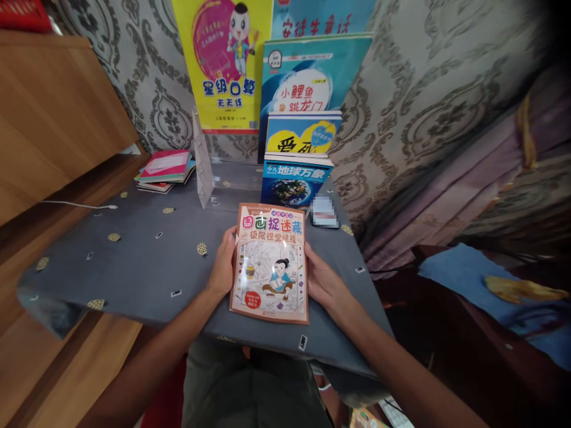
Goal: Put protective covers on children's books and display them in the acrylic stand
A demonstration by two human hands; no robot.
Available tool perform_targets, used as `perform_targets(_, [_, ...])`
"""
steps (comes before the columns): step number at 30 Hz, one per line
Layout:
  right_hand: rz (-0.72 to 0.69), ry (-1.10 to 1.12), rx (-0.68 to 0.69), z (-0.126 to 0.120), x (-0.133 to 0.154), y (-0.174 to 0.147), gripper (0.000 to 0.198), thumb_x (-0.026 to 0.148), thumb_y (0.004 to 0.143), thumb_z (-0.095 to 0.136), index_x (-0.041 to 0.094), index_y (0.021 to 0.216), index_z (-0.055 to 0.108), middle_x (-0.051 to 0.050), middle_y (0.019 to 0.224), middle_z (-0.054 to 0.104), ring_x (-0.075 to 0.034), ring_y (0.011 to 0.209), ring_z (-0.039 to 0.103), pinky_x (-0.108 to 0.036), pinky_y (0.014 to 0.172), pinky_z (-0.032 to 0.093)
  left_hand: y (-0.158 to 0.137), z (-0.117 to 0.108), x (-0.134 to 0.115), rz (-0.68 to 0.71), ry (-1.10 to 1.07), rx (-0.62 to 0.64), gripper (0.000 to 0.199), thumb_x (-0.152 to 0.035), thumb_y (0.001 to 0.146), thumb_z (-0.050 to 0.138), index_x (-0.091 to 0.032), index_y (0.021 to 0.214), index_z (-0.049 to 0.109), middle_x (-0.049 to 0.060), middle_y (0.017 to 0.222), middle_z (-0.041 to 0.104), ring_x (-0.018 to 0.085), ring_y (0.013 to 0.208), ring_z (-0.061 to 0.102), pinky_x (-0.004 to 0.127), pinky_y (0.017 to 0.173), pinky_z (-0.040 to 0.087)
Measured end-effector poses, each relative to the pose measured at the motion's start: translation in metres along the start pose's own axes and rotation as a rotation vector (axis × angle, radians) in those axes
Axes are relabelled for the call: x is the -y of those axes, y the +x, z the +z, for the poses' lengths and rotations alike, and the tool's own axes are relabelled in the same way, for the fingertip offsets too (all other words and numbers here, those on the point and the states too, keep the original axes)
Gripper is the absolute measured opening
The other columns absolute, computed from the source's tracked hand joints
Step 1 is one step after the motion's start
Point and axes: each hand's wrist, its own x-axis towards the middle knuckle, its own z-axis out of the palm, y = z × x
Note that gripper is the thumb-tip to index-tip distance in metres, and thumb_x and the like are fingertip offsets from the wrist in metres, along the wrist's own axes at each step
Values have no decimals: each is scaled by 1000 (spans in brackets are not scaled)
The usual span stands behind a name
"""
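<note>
Head view: left hand (pixel 223 264) and right hand (pixel 325 280) are grasping the orange-bordered book (pixel 271 264) by opposite edges, presumably steadying its cover for viewing; it is facing up over the table (pixel 147 261), near the clear rack (pixel 203 163); the book is hiding some fingers; pixelation is obscuring a small object (pixel 324 213); the frame is cropping the yellow book (pixel 225 71).

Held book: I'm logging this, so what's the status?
Left hand and right hand grip the book at opposite sides. Front facing camera, title uncovered. Upright books stand beyond it.
</note>
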Motion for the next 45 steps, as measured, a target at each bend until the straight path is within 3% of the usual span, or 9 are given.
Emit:
perform_targets(9, [40, 75, 58, 1, -1, -1, 40, 48, 83, 77, 25, 114, 69, -6, 118, 75, -31, 124, 63, -54, 107, 49, -2, 3, -5, -2, 1, -38, 45, -57, 96, 49, -23, 125, 54, 9, 119, 70, 28, 120, 61, 44, 101, 49])
perform_targets(20, [63, 82, 99, 1, -1, -5, 48, 56, 79, 78, 23, 113, 69, -9, 119, 74, -34, 126, 59, -55, 108, 46, -5, 9, -8, -20, 105, -102, 48, -58, 95, 53, -25, 130, 54, 8, 127, 68, 26, 122, 62, 40, 99, 53])
perform_targets(26, [95, 96, 84, 2, -2, -6, 48, 56, 83, 74, 23, 117, 67, -9, 121, 73, -33, 127, 59, -55, 107, 47, -4, 7, -3, -7, 193, -105, 49, -53, 95, 56, -27, 137, 53, 6, 140, 61, 27, 134, 53, 41, 111, 45])
perform_targets(31, [97, 142, 131, 7, -1, -8, 53, 56, 82, 75, 24, 124, 64, -9, 123, 72, -33, 126, 60, -56, 107, 47, -6, 1, 4, 26, 385, -157, 49, -45, 96, 57, -29, 142, 52, 5, 149, 49, 27, 144, 40, 43, 122, 30])
perform_targets(34, [104, 159, 133, 8, 0, -8, 55, 56, 80, 77, 24, 123, 65, -9, 124, 72, -33, 126, 60, -57, 107, 46, -6, 2, 2, 59, 460, -123, 51, -47, 96, 57, -30, 143, 51, 6, 148, 48, 27, 145, 37, 45, 125, 23])
perform_targets(45, [112, 151, 113, 3, 0, -6, 57, 57, 77, 80, 22, 120, 67, -10, 117, 74, -34, 123, 62, -57, 105, 48, -6, 2, 5, 72, 569, -21, 58, -47, 92, 62, -31, 146, 47, 7, 160, 36, 31, 150, 29, 50, 127, 18])
